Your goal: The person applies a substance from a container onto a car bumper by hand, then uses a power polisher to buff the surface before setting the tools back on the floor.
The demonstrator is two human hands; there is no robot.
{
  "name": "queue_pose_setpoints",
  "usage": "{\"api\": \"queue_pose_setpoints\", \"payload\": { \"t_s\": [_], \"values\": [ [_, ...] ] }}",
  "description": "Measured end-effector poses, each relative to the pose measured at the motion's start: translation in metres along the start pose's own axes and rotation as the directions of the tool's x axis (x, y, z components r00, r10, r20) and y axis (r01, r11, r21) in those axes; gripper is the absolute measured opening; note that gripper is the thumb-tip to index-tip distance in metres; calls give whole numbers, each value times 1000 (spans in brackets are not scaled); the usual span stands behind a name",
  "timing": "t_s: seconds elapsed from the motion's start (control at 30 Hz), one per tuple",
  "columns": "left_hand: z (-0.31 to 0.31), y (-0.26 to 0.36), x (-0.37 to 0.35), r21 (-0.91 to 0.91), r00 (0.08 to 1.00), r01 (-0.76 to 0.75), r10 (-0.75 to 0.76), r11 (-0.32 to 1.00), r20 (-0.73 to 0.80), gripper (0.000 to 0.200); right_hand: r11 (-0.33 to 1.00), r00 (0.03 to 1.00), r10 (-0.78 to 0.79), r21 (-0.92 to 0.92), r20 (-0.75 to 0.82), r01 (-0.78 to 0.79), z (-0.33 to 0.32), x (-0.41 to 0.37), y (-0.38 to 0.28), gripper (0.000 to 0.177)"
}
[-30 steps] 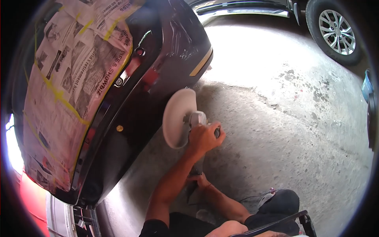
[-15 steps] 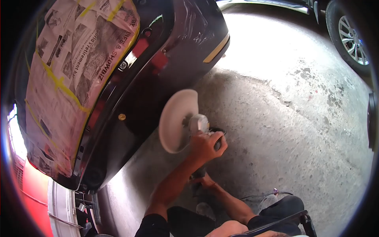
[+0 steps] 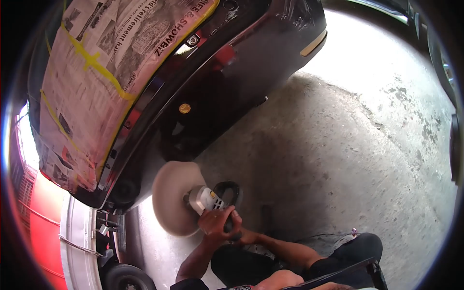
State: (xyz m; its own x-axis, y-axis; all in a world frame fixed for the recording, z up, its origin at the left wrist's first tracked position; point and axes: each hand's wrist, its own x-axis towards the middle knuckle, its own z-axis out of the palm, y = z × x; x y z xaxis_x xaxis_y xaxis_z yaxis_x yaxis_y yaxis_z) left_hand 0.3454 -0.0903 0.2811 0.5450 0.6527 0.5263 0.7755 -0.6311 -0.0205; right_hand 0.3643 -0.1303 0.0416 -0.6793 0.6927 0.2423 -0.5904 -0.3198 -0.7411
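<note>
A polisher (image 3: 199, 199) is held in both my hands, low beside the dark car bumper (image 3: 217, 101). Its large pale round pad (image 3: 170, 205) looks smeared, as if spinning, and its upper edge overlaps the bumper's lower corner in this view. My left hand (image 3: 216, 224) is closed around the tool just behind its metal head. Behind it, my right hand (image 3: 245, 237) grips the rear of the body, with its fingers partly hidden. A black loop handle (image 3: 231, 188) sticks out from the tool's far side.
Newspaper (image 3: 104, 92) held by yellow tape covers the car above the bumper. A wheel (image 3: 128, 279) and a grey metal frame (image 3: 79, 241) stand at lower left, near a red surface (image 3: 48, 222). Concrete floor (image 3: 328, 169) spreads to the right. A cord (image 3: 319, 236) runs near my knee.
Both hands have brought the polisher down and left, closer to my body, along the bumper toward its near corner. The camera view has shifted, so the car sits farther right.
</note>
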Motion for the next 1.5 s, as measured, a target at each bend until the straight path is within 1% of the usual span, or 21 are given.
{"api": "queue_pose_setpoints", "payload": {
  "t_s": [0.03, 0.07, 0.13, 0.27, 0.33, 0.43, 0.53, 0.6, 0.63, 0.67, 0.77, 0.83, 0.93, 1.07, 1.13, 1.17, 1.23, 1.33, 1.37, 1.43, 1.5],
  "values": [
    [-5, -1, -6, 53, 999, 16, -15, 998, -32, 19, 988, 991, -136, -73, -12, 135, 2, 5, 2, 51],
    [-9, -1, -7, 54, 1000, 12, -10, 998, -27, 19, 988, 990, -141, -69, -14, 140, 1, 11, 18, 51],
    [-12, -1, -2, 0, 991, -63, 63, 998, -115, 19, 990, 994, 97, -109, 57, -90, -9, 21, 49, 52],
    [6, 1, 19, -78, 977, -160, 146, 984, -158, 17, 985, 998, 59, -162, 3, -58, -10, 15, 4, 49],
    [20, 10, 39, -90, 963, -218, 200, 972, -179, 17, 991, 988, -57, -127, -141, 39, -20, 9, -6, 45],
    [44, 22, 74, -131, 938, -304, 272, 944, -216, 15, 973, 963, -92, -226, -253, 34, -37, 1, -52, 43],
    [75, 39, 116, -186, 906, -381, 326, 906, -270, 13, 980, 937, -74, -201, -340, 4, -52, -12, -98, 45],
    [93, 54, 144, -214, 896, -412, 350, 886, -274, 12, 978, 892, -164, -187, -422, 92, -59, -21, -120, 45],
    [102, 63, 157, -227, 916, -383, 337, 895, -218, 12, 971, 842, -232, -173, -488, 167, -64, -26, -132, 45],
    [111, 72, 169, -235, 935, -349, 318, 907, -158, 12, 969, 835, -241, -175, -495, 176, -73, -30, -139, 45],
    [136, 95, 202, -305, 951, -307, 278, 901, -137, 10, 974, 832, -225, -99, -507, 203, -90, -45, -166, 46],
    [146, 107, 220, -339, 960, -281, 256, 898, -116, 9, 972, 744, -223, -89, -629, 215, -85, -60, -205, 43],
    [148, 123, 240, -375, 954, -294, 245, 879, -173, 8, 957, 770, -238, -10, -592, 289, -116, -62, -205, 39],
    [144, 130, 249, -393, 962, -270, 228, 879, -153, 10, 965, 806, -232, -27, -545, 259, -133, -69, -213, 36],
    [142, 128, 250, -441, 966, -254, 206, 861, -154, 14, 962, 736, -268, -126, -622, 244, -136, -66, -210, 37],
    [139, 123, 246, -416, 966, -255, 208, 873, -157, 14, 960, 751, -274, -121, -601, 253, -136, -69, -211, 37],
    [136, 116, 231, -386, 944, -298, 208, 873, -257, 15, 956, 780, -293, -175, -553, 235, -142, -79, -214, 41],
    [121, 109, 205, -166, 884, -356, 273, 920, -380, 15, 954, 835, -294, -197, -464, 226, -151, -78, -195, 48],
    [114, 106, 194, -66, 860, -339, 280, 939, -426, 16, 956, 835, -288, -197, -468, 219, -152, -76, -197, 48],
    [92, 98, 174, -140, 887, -285, 205, 948, -414, 16, 969, 912, -157, -236, -379, 69, -146, -74, -202, 54],
    [77, 93, 155, -36, 881, -232, 194, 972, -431, 19, 952, 920, -167, -301, -355, 57, -147, -72, -215, 55]
  ]
}}
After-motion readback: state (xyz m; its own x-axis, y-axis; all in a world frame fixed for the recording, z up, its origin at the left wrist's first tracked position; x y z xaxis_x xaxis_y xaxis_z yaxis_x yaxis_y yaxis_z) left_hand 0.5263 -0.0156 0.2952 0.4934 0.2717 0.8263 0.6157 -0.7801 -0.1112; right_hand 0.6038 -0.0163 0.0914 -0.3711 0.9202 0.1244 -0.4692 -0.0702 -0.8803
